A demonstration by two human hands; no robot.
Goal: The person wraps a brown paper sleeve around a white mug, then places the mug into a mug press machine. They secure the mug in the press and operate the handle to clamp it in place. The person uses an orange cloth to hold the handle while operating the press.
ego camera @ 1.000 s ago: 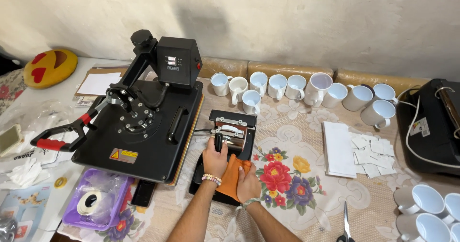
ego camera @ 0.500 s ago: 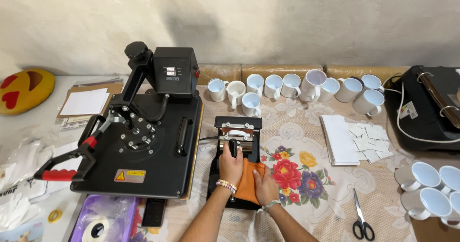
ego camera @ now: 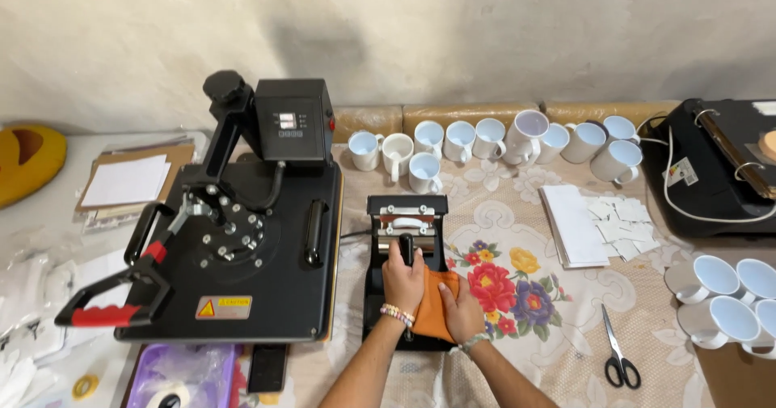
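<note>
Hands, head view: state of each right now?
Left hand: closed around the black lever handle of the mug press.
Right hand: open, flat on the orange cloth.

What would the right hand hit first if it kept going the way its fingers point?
The right hand points up-left across the orange cloth. It would probably meet the left hand on the press handle first, though depth is unclear.

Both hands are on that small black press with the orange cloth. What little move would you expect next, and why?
Probably pulling the lever toward the body. The left hand is wrapped around it, while the right hand presses the orange cloth on the small press, seemingly steadying it.
</note>
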